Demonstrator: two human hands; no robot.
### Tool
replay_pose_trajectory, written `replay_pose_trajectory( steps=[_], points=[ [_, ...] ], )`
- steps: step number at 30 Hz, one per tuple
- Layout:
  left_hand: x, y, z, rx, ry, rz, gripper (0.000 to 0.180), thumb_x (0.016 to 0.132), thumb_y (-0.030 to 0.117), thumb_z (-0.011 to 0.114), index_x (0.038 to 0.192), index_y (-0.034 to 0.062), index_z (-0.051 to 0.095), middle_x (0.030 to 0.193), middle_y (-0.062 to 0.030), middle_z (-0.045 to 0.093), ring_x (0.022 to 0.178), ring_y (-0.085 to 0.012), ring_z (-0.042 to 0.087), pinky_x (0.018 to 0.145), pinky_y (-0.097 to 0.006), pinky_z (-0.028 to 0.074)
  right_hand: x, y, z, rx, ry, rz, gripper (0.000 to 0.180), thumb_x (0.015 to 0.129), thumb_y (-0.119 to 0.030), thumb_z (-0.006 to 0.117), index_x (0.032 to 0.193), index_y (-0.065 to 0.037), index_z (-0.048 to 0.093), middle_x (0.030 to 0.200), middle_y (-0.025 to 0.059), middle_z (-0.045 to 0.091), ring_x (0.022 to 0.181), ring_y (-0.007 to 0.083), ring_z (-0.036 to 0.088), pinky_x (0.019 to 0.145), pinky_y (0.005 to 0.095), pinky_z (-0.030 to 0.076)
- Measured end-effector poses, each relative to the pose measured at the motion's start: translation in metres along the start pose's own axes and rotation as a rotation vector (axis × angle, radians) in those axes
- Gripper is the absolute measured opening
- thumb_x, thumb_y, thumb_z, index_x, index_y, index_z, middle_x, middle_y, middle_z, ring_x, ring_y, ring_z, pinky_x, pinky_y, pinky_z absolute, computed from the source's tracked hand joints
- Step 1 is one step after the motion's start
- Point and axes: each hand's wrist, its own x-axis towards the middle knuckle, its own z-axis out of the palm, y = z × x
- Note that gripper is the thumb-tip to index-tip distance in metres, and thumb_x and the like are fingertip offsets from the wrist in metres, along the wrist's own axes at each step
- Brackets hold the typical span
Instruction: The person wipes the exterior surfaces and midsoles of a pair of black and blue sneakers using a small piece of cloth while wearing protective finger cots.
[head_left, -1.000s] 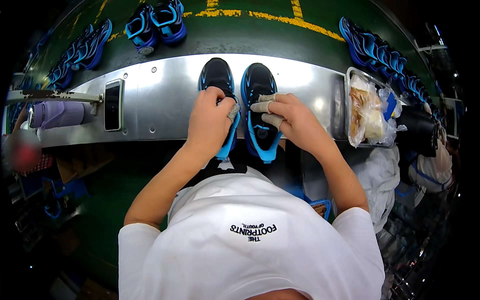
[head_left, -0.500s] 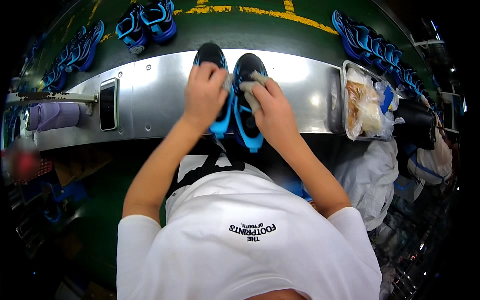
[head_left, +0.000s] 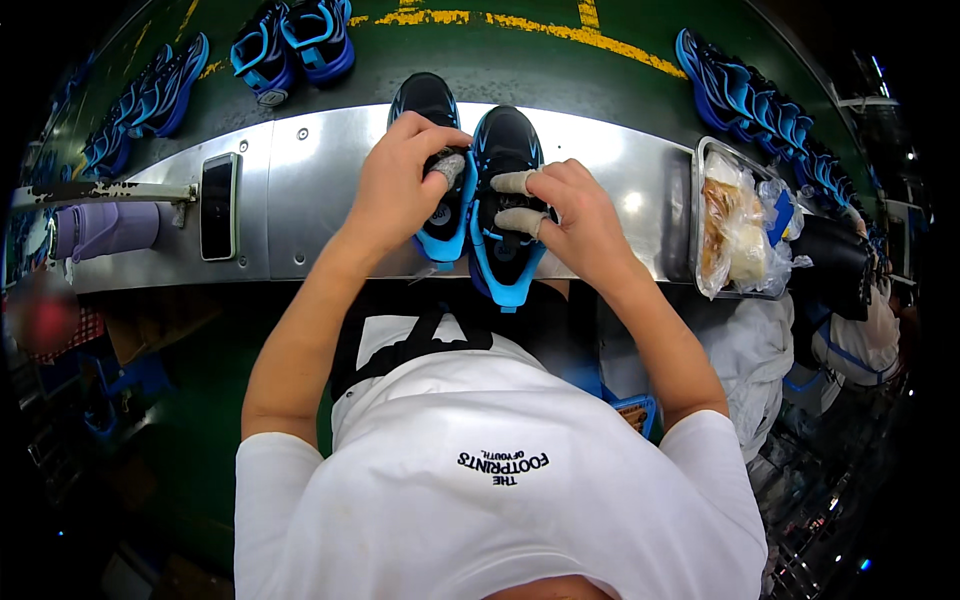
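You are drawing the two shoes back toward the table's near edge, your left hand [head_left: 400, 190] closing over the left shoe [head_left: 437, 165] and your right hand [head_left: 575, 215] pinching the right shoe [head_left: 503, 200] with taped fingers.

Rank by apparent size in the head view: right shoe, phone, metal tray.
1. Metal tray, biggest.
2. Right shoe, under the right hand; partly covered, so close to the tray.
3. Phone, smallest.
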Motion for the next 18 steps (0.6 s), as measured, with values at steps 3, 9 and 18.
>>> replay_pose_trajectory(
  steps=[3, 9, 18],
  points=[
    [0.002, -0.008, -0.018, -0.131, -0.122, -0.066, 0.042, 0.076, -0.007, 0.058, 0.115, 0.0078, 0.067, 0.092, -0.0027, 0.055, 0.071, -0.0095, 0.046, 0.065, -0.023, 0.040, 0.003, 0.005, -0.003, 0.212, 0.005, -0.041, 0.033, 0.078, -0.010, 0.073, 0.111, -0.011, 0.068, 0.097, 0.0076, 0.066, 0.090, 0.0289, 0.057, 0.084, 0.0393, 0.047],
    [0.007, 0.000, -0.010, 0.006, -0.068, -0.025, 0.046, 0.071, -0.008, 0.057, 0.114, 0.0060, 0.065, 0.085, -0.0014, 0.050, 0.066, -0.0105, 0.040, 0.063, -0.024, 0.038, 0.001, 0.004, 0.002, 0.024, -0.017, -0.016, 0.047, 0.078, -0.010, 0.072, 0.124, -0.014, 0.063, 0.096, 0.0089, 0.064, 0.089, 0.0268, 0.058, 0.081, 0.0361, 0.048],
    [0.006, -0.001, -0.010, 0.017, -0.040, -0.061, 0.051, 0.069, -0.008, 0.057, 0.117, 0.0056, 0.064, 0.084, -0.0019, 0.048, 0.071, -0.0124, 0.042, 0.067, -0.024, 0.040, 0.003, 0.004, 0.005, 0.053, -0.010, -0.041, 0.044, 0.079, -0.012, 0.072, 0.122, -0.013, 0.064, 0.090, 0.0073, 0.063, 0.088, 0.0256, 0.055, 0.084, 0.0361, 0.046]
  ],
)
